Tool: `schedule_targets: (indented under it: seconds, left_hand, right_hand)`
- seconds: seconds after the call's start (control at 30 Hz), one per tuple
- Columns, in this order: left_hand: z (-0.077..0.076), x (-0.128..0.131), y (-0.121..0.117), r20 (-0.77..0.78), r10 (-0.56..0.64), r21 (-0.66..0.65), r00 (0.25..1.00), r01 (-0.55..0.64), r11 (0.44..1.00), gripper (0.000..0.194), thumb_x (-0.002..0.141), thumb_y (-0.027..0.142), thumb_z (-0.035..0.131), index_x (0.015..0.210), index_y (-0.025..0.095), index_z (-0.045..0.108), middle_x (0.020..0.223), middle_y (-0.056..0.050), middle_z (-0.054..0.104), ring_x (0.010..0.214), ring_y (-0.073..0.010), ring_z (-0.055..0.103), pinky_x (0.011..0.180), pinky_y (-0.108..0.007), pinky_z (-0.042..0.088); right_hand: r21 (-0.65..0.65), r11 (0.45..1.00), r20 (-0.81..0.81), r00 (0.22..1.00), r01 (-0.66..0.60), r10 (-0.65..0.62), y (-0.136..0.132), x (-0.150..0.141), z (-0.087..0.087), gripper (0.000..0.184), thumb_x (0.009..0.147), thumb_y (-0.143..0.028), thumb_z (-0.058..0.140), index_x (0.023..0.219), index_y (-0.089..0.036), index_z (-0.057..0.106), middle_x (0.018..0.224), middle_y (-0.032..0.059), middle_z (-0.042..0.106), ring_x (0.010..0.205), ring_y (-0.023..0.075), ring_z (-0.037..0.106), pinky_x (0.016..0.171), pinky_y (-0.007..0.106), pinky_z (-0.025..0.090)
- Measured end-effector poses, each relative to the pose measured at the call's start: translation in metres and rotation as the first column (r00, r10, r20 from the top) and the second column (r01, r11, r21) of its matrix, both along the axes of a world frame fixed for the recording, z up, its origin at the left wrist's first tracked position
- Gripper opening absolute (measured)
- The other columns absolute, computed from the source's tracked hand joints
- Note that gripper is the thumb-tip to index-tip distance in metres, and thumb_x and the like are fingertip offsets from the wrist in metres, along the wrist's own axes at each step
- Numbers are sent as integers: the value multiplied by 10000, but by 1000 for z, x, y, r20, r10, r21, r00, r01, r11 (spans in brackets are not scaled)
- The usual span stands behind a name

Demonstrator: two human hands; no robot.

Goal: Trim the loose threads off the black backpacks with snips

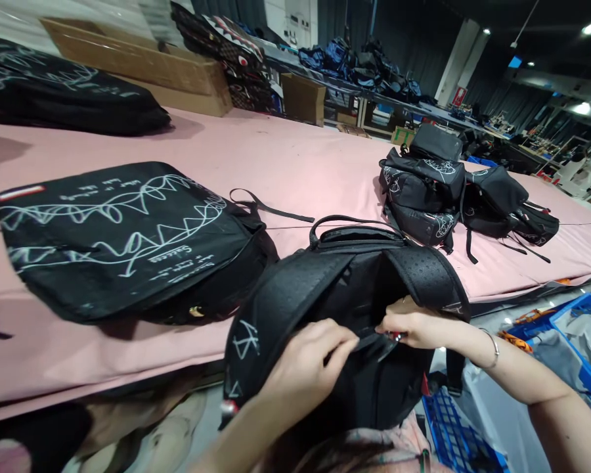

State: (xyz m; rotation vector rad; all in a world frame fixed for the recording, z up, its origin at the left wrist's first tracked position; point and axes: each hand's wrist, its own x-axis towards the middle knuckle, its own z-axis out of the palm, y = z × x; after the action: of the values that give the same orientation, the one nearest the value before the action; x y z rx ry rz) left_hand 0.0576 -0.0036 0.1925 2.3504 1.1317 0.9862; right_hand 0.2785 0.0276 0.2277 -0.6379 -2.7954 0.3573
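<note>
A black backpack with white line drawings stands at the table's near edge, its padded shoulder straps and top handle facing up. Between those straps, my left hand is closed, thumb and fingertips pinching a strip of the backpack's black fabric. Close beside it, my right hand is closed around a small object that shows a bit of red and a dark, shiny, narrow part. Its kind is mostly hidden by my fingers. A bracelet circles my right wrist.
Another black backpack lies flat at left on the pink table cover. More black backpacks are piled at right. A cardboard box stands at the back. Blue crates sit below the table at right.
</note>
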Motion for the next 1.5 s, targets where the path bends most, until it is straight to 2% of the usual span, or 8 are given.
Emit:
schedule_targets:
  seconds: [0.17, 0.4, 0.53, 0.67, 0.83, 0.9, 1.07, 1.5]
  left_hand:
    - [26, 3, 30, -337, -126, -350, 933, -1, 937, 238, 790, 192, 467, 857, 255, 687, 845, -10, 689, 789, -168, 630, 645, -233, 403]
    - [30, 23, 48, -355, -153, -461, 922, -31, 887, 195, 730, 217, 496, 735, 247, 688, 777, 0, 685, 755, -161, 618, 610, -220, 360]
    - [23, 24, 50, -350, -125, -393, 928, -25, 919, 203, 707, 185, 465, 686, 221, 664, 662, 8, 648, 620, -132, 579, 554, -215, 332]
    - [17, 21, 45, -362, -30, -287, 932, -80, 955, 214, 729, 156, 445, 715, 185, 657, 711, -18, 645, 610, -126, 562, 572, -225, 342]
    - [13, 17, 38, -353, 50, -252, 934, -146, 957, 229, 773, 154, 425, 762, 167, 654, 781, -45, 645, 710, -153, 593, 642, -243, 383]
    - [13, 16, 36, -360, 53, -252, 932, -152, 956, 227, 778, 152, 423, 765, 165, 648, 776, -44, 640, 713, -156, 593, 639, -247, 388]
    - [11, 19, 31, -366, 92, -196, 926, -173, 965, 245, 810, 160, 394, 780, 161, 637, 772, -46, 625, 707, -155, 582, 638, -254, 390]
    - [-7, 15, 30, -364, 159, -33, 918, -184, 982, 295, 844, 216, 347, 824, 151, 634, 772, -55, 624, 671, -162, 591, 612, -271, 416]
  right_hand:
    - [388, 916, -36, 991, -105, 128, -1, -8, -4, 295, 898, -118, 386, 641, -136, 528, 569, -6, 383, 533, 103, 318, 514, 252, 258]
    - [468, 880, -46, 992, -81, 116, 2, -4, -11, 313, 894, -117, 406, 596, -140, 497, 559, -11, 353, 526, 100, 302, 506, 259, 240]
    - [348, 936, 18, 999, -49, 45, 6, 1, -18, 227, 852, -55, 379, 705, -137, 531, 630, 9, 423, 568, 112, 345, 542, 242, 294]
    - [-22, 998, 32, 997, 64, -63, 8, 4, -6, 114, 809, -71, 433, 837, -131, 526, 728, 29, 501, 664, 118, 451, 621, 217, 367]
    - [-371, 840, 142, 918, 396, -370, 11, 5, 24, 326, 890, -391, 412, 1100, -144, 451, 996, 75, 553, 871, 157, 532, 764, 260, 405]
    - [-399, 804, 223, 897, 442, -383, 14, 3, 29, 294, 926, -358, 320, 1050, -144, 479, 956, 71, 569, 847, 158, 540, 760, 271, 398]
    - [-340, 779, 388, 833, 526, -394, 23, -10, 29, 204, 837, -354, 496, 899, -167, 546, 914, 42, 598, 791, 161, 542, 664, 246, 375]
    - [-351, 787, 511, 808, 508, -293, 41, -39, 27, 218, 785, -355, 561, 768, -138, 556, 721, 1, 550, 592, 92, 452, 484, 191, 302]
